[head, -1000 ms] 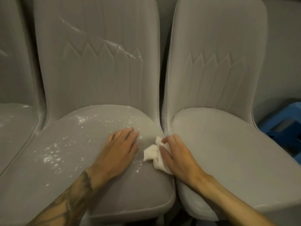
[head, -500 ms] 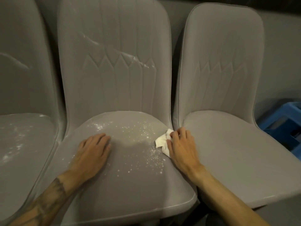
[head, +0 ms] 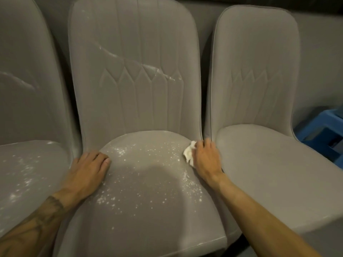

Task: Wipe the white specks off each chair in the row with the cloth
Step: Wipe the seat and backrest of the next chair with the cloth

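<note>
Grey upholstered middle chair (head: 133, 89) centre. Blue plastic crate (head: 323, 120) at 3 o'clock. Left hand (head: 87, 171) flat, fingers straight, slid to seat's 9 o'clock edge. Right hand (head: 206, 160) shifted to 2 o'clock corner, gripping crumpled white cloth (head: 188, 153). White specks (head: 120, 152) across seat.

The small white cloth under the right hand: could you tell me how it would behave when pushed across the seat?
Probably floppy: the crumpled white cloth bunches in folds under the right hand. Likely light, being small and thin-looking. It may slide over the smooth grey middle chair seat.
</note>
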